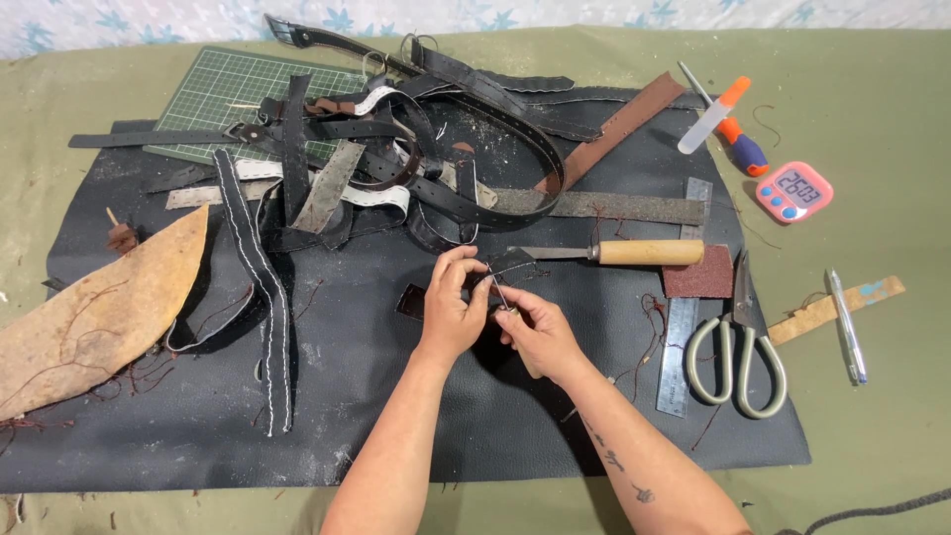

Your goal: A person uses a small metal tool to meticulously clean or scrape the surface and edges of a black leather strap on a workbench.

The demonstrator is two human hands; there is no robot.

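My left hand (451,307) pinches a small dark leather piece (510,263) over the black leather mat (396,416). My right hand (535,332) holds a thin metal awl or needle tool (499,294) with a pale handle, its tip against the leather piece. Both hands meet near the middle of the mat. A small dark flat scrap (410,301) lies just left of my left hand. Just behind the hands, a wooden-handled knife (634,253) rests on the mat.
A heap of black leather straps (416,149) and a green cutting mat (228,94) are at the back. A tan leather piece (89,317) lies left. Right: scissors (738,362), steel ruler (684,327), sandpaper (698,272), pink timer (794,191), pen (847,327), screwdriver (728,124).
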